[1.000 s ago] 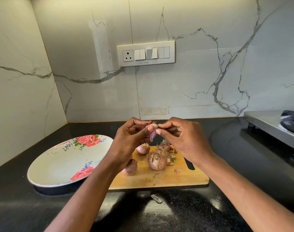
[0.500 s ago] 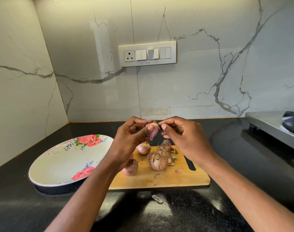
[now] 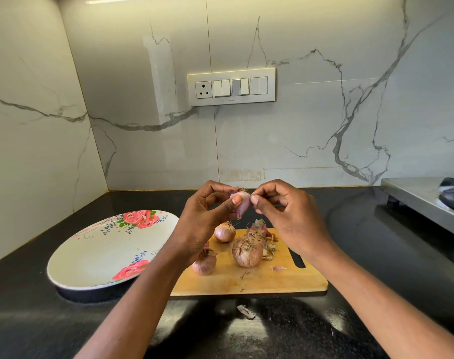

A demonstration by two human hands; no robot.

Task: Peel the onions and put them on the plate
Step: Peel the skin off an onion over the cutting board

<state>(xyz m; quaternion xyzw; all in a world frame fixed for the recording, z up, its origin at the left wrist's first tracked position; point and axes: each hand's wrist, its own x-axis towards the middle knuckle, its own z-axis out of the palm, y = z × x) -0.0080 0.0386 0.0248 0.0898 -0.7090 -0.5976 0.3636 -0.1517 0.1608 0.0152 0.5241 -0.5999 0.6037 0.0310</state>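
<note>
My left hand [image 3: 207, 224] holds a small pale pink onion [image 3: 242, 203] above the wooden cutting board [image 3: 249, 281], thumb on its front. My right hand [image 3: 290, 218] pinches at the onion's root end with thumb and forefinger. On the board lie three unpeeled onions: a large one [image 3: 247, 251] in the middle, a small one [image 3: 224, 232] behind it, another [image 3: 204, 263] at the left partly under my left wrist. A heap of peeled skins [image 3: 262, 233] lies behind the large onion. The oval white plate [image 3: 99, 255] with red roses sits left of the board and holds nothing.
The black countertop [image 3: 350, 255] carries a skin scrap [image 3: 246, 311] in front of the board. A steel stove [image 3: 422, 200] stands at the right edge. Marble walls close the back and left, with a switch panel [image 3: 231, 86] on the back wall.
My hands stay raised with the onion. My right fingers have shifted slightly toward its root end. The view has tilted a little.
</note>
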